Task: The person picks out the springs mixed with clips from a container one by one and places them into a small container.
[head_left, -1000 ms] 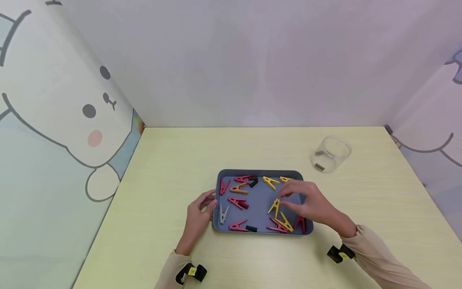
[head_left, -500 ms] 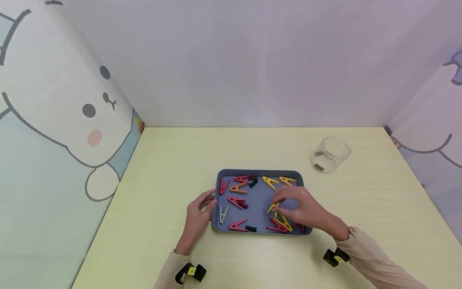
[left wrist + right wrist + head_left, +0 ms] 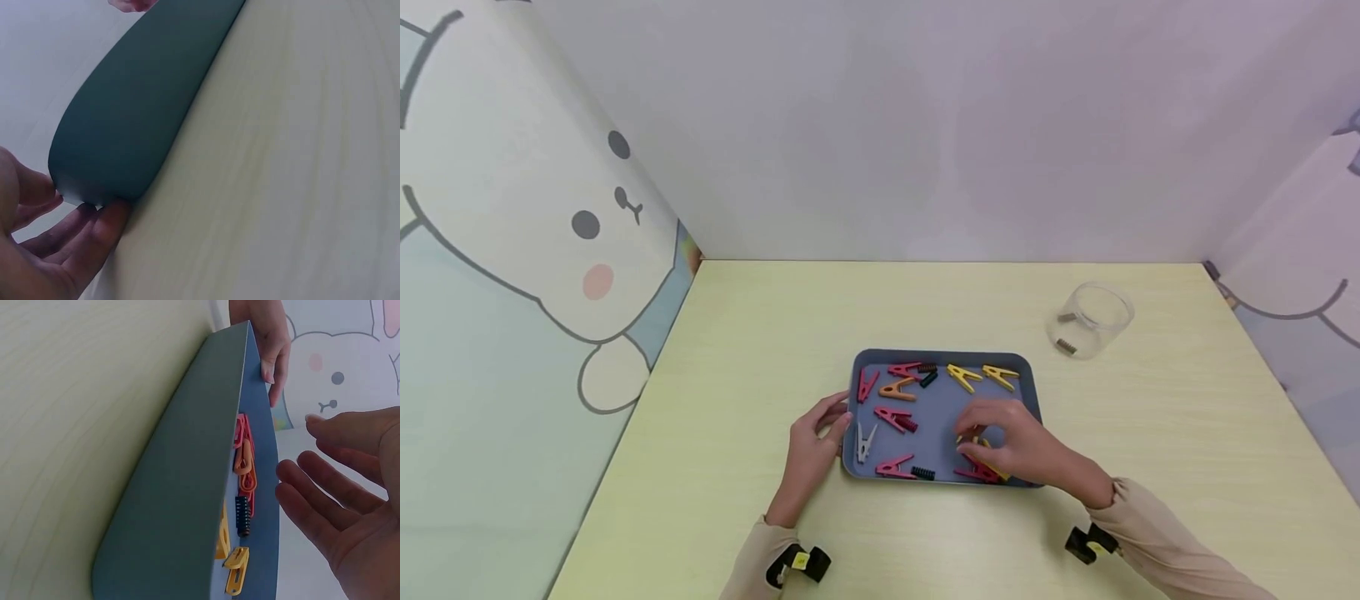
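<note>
In the head view, a blue-grey tray (image 3: 936,417) holds small plastic clips and coil springs. My left hand (image 3: 812,437) grips the tray's left end, thumb at the rim and fingers low on the outer wall, as the left wrist view shows. My right hand (image 3: 1007,437) hovers over the tray's right half, mostly hiding a yellow clip under the fingers. Thumb and fingers (image 3: 300,503) stand apart in the right wrist view, nothing between them. A red clip (image 3: 976,472) and another yellow clip, partly covered, lie just below that hand.
Two yellow clips (image 3: 1000,375) lie at the tray's back right. On the left are red clips (image 3: 892,417), an orange clip (image 3: 897,389), a grey clip (image 3: 865,443) and dark springs (image 3: 922,473). A clear round container (image 3: 1101,312) with springs stands at the table's back right.
My right hand has moved left and toward the near side, uncovering the back-right yellow clip and covering the middle one. The left hand has kept its place on the tray.
</note>
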A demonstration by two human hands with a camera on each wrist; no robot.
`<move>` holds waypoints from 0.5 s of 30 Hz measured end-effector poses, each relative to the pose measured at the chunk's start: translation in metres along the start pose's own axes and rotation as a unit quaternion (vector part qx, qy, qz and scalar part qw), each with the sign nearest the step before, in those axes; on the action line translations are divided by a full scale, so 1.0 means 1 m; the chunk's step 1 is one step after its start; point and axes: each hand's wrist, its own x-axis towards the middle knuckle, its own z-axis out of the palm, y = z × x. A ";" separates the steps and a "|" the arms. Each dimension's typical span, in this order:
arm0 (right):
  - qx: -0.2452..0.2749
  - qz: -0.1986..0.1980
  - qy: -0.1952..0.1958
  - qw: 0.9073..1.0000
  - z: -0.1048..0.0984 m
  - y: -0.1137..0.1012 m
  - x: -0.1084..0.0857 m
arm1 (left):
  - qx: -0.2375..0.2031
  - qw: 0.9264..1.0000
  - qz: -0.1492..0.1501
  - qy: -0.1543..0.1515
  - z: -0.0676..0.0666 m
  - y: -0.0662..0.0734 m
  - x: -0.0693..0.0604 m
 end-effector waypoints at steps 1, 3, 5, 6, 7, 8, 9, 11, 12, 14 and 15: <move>0.001 0.004 -0.003 1.000 0.001 0.000 0.000 | 0.001 1.000 0.000 0.000 0.000 0.000 0.000; -0.004 0.009 -0.009 1.000 0.003 0.000 -0.001 | 0.003 1.000 -0.001 0.000 0.000 0.000 0.000; -0.013 0.009 -0.015 1.000 0.005 0.000 -0.001 | 0.004 1.000 -0.001 -0.001 0.000 0.000 0.000; -0.015 0.007 -0.018 1.000 0.005 -0.001 -0.001 | 0.004 1.000 -0.001 -0.001 0.000 0.000 0.000; -0.016 0.006 -0.020 1.000 0.006 -0.001 -0.002 | 0.003 1.000 -0.001 -0.002 0.000 0.000 0.000; -0.019 0.004 -0.022 1.000 0.007 -0.001 -0.002 | 0.002 1.000 -0.002 -0.002 0.000 0.000 0.000; -0.018 0.002 -0.024 1.000 0.008 -0.001 -0.001 | 0.002 1.000 -0.002 -0.002 0.000 0.001 0.000; -0.018 0.002 -0.027 0.999 0.010 -0.002 -0.001 | 0.000 1.000 -0.005 -0.003 0.000 0.001 0.000; -0.018 0.005 -0.029 0.999 0.011 -0.002 -0.001 | 0.001 1.000 -0.005 -0.003 0.000 0.001 0.000; -0.022 0.013 -0.035 0.999 0.013 -0.003 0.000 | -0.002 1.000 -0.008 -0.003 0.000 0.001 0.000; -0.026 0.018 -0.039 0.999 0.015 -0.003 0.000 | -0.003 1.000 -0.008 -0.003 0.000 0.001 0.000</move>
